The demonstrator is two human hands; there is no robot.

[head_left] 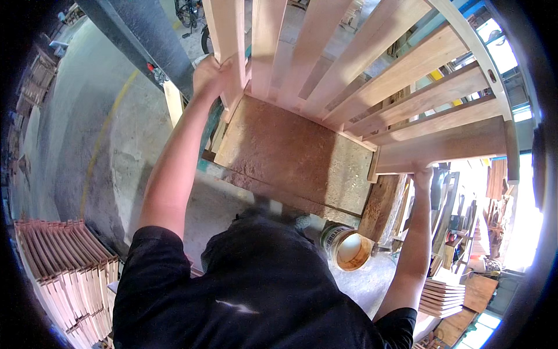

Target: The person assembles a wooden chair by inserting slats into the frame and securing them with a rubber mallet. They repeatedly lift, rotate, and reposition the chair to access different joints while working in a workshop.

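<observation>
A large slatted frame [317, 52] of pale bare wood stands on edge in front of me, its flat slats fanning away toward a long far rail. My left hand [210, 74] is closed around the frame's left outer post [225, 35]. At the opposite side, my right hand [422, 173] grips the lower edge of the wide right outer post [447, 145]; part of its fingers is hidden by the wood. The near rail of the frame lies along the far edge of a worn brown workbench top [279, 154].
A round open bucket [350, 251] stands below the bench, to the right of my body. Stacked wooden parts [67, 262] rise at lower left, with another stack [443, 298] at lower right. A dark steel column [136, 43] slants past at upper left, near a wheel [206, 42].
</observation>
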